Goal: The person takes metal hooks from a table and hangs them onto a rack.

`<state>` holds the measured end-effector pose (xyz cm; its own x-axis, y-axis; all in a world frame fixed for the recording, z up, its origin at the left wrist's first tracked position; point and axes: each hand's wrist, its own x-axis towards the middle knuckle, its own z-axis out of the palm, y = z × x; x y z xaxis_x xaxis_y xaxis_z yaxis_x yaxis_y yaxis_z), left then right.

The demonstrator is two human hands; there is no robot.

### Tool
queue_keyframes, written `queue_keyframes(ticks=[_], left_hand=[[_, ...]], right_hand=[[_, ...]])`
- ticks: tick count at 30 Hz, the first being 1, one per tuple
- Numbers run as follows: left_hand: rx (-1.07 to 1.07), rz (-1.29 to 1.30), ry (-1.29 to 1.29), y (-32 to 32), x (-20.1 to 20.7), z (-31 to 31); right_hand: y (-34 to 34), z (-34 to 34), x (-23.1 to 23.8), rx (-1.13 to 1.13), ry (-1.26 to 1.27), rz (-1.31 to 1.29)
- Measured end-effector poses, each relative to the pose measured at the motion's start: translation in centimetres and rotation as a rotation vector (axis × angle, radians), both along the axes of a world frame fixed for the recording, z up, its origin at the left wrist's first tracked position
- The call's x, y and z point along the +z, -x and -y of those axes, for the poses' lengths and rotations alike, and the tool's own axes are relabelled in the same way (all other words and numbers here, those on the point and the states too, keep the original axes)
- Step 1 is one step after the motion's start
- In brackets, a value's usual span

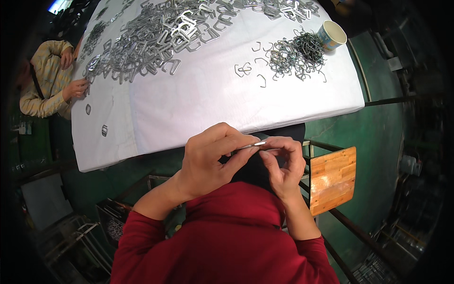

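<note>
Just past the table's near edge, my left hand pinches a small silvery metal piece between thumb and fingertips. Its edge shows as a bright sliver; fingers cover the rest, so its full shape is hidden. My right hand meets it from the other side, fingers curled with their tips at the piece. Beyond my hands, a pile of silver metal buckle frames spreads over the white-covered table. A heap of thin bent wire clips lies at the far right, with several loose ones beside it.
A paper cup stands at the table's right edge. At the left, another person's hand reaches to the pile, near two separate buckles. A wooden stool is to my right. An open bin of metal parts sits low on the left.
</note>
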<state>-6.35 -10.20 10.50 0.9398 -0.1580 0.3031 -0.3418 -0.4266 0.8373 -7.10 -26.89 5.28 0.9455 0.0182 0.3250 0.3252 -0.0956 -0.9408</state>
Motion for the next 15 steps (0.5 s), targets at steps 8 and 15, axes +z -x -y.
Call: queue_keyframes(ticks=[8,15], left_hand=[[-0.005,-0.043,0.035,0.9,-0.5,-0.3],[-0.014,-0.026,0.072,1.0,-1.3,-0.4]], right_hand=[[-14.3,0.1,-4.4,0.031,0.674,-0.005],[-23.3,-2.7,-4.9,0.408,1.182,0.196]])
